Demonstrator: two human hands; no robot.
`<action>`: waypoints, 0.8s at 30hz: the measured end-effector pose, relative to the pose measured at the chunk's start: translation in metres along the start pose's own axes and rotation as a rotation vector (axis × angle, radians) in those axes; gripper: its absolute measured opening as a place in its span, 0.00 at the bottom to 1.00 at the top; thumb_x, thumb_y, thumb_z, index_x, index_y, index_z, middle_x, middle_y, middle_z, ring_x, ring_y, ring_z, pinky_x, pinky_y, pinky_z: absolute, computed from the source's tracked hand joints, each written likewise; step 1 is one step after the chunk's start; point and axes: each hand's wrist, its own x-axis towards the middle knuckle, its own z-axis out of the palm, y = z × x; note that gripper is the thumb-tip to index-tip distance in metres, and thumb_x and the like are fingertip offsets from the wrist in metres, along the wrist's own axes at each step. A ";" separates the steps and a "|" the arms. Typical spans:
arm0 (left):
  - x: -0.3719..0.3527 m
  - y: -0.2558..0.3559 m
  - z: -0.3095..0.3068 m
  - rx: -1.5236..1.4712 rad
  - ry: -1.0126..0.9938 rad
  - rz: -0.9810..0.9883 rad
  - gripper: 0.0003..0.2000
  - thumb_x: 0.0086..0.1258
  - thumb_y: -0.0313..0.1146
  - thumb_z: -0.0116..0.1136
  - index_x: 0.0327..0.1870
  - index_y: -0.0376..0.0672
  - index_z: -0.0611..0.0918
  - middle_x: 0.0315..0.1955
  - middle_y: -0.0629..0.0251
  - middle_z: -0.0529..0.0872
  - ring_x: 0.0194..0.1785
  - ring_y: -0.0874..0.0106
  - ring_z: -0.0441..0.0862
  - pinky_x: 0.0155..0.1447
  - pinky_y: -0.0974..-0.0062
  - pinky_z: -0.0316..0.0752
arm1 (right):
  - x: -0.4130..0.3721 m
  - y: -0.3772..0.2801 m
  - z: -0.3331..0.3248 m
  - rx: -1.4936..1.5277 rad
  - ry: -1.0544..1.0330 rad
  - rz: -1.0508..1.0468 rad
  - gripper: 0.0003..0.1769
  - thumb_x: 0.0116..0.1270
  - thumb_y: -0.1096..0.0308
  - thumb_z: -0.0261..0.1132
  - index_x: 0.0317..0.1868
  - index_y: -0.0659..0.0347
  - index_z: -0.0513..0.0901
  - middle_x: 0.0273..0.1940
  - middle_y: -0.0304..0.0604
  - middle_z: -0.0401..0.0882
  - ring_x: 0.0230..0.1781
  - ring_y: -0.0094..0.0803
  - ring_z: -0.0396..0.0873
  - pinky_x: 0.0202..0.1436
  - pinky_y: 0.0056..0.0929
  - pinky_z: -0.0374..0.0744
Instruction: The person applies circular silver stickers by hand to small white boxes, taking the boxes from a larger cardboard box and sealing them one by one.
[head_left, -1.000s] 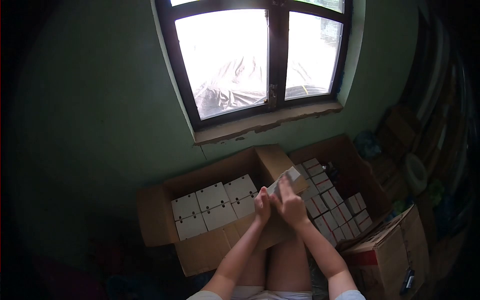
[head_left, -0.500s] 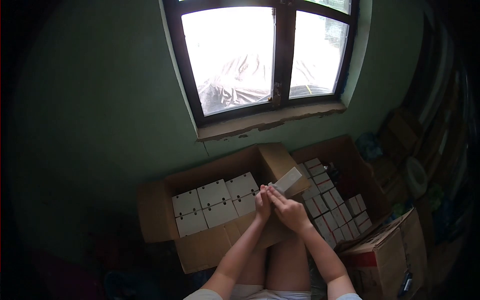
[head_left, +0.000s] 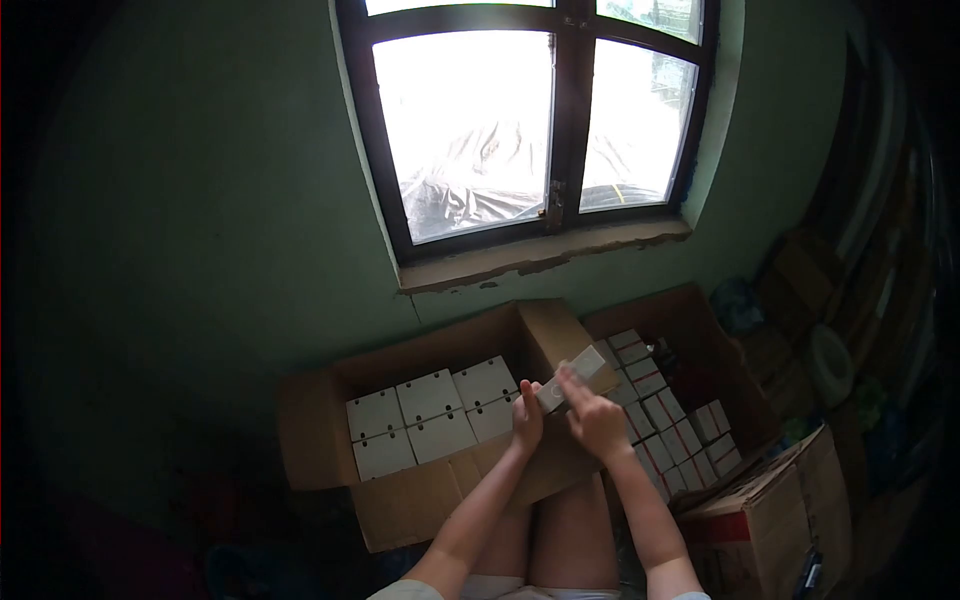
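Note:
A slim white box (head_left: 588,359) is held slantwise above the edge of an open cardboard carton. My left hand (head_left: 527,422) grips its lower end, thumb up along the side. The fingers of my right hand (head_left: 599,426) stretch over the box's upper face and appear to touch it; they are slightly blurred. Under and left of the hands, the carton (head_left: 410,510) holds several white boxes (head_left: 440,436) with dark round spots, set in two rows.
To the right, a second open carton (head_left: 690,310) contains several small white boxes with red stripes (head_left: 683,430). A closed-looking cardboard box (head_left: 760,540) stands at the lower right with a dark object (head_left: 811,572) on its side. A window (head_left: 465,140) is in the wall ahead.
My right hand has moved from beside the left fingertips up along the white box, its fingers now across the upper face. The left hand has stayed nearly in place.

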 end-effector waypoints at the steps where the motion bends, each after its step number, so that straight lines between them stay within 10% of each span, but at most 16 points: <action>1: 0.000 -0.002 0.000 -0.002 -0.002 -0.001 0.38 0.80 0.68 0.21 0.26 0.42 0.71 0.22 0.74 0.66 0.30 0.79 0.65 0.35 0.73 0.62 | 0.000 0.001 0.002 -0.002 -0.001 0.002 0.42 0.61 0.70 0.65 0.78 0.51 0.65 0.76 0.36 0.67 0.37 0.42 0.88 0.42 0.36 0.87; 16: 0.002 -0.009 0.002 0.020 0.024 -0.021 0.37 0.82 0.65 0.21 0.26 0.41 0.71 0.21 0.71 0.66 0.29 0.77 0.65 0.36 0.72 0.63 | 0.007 0.000 -0.005 -0.111 0.023 0.202 0.43 0.58 0.70 0.65 0.78 0.50 0.65 0.76 0.35 0.66 0.37 0.44 0.87 0.40 0.40 0.86; 24: 0.005 -0.027 0.001 -0.114 0.027 -0.040 0.33 0.84 0.59 0.23 0.25 0.43 0.69 0.21 0.72 0.65 0.28 0.77 0.63 0.36 0.72 0.62 | 0.000 -0.003 -0.005 -0.022 -0.042 -0.046 0.36 0.61 0.71 0.61 0.73 0.47 0.73 0.72 0.34 0.73 0.38 0.42 0.88 0.41 0.40 0.86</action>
